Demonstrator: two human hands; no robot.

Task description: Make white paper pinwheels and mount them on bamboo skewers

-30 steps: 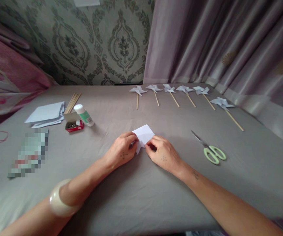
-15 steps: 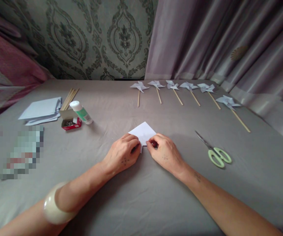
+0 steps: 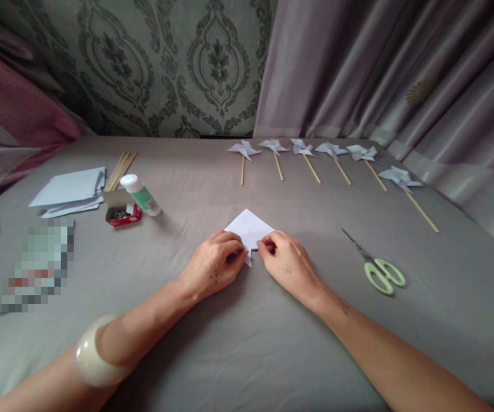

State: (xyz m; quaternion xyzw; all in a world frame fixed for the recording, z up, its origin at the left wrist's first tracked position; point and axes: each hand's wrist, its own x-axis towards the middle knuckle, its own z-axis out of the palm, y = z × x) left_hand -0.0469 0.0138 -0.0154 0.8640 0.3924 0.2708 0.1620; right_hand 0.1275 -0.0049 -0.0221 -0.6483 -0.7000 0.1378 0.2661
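A white sheet of paper (image 3: 250, 225) lies in front of me with one corner pointing away and a slit at its near side. My left hand (image 3: 217, 260) is closed on the paper's left side, thumb and fingers pinching by the slit, where a small flap sticks out below. On the other side of the slit, my right hand (image 3: 287, 257) pinches the paper's near right edge. Parts of the sheet are hidden under both hands. A pair of scissors (image 3: 375, 269) with light green handles rests to the right of my right hand, its blades pointing away.
Several paper pinwheels (image 3: 302, 147) on sticks lie along the back right. At left are a glue stick (image 3: 143, 197), a small red box (image 3: 122, 216) of metal pieces, wooden sticks (image 3: 120, 170), stacked paper (image 3: 70, 189) and a blurred-out packet (image 3: 40, 263). Grey cloth (image 3: 247, 349) covers the surface.
The far corner of the paper has shifted slightly left, and the flap by my left hand has moved a little right. Both hands keep their pinch on the sheet.
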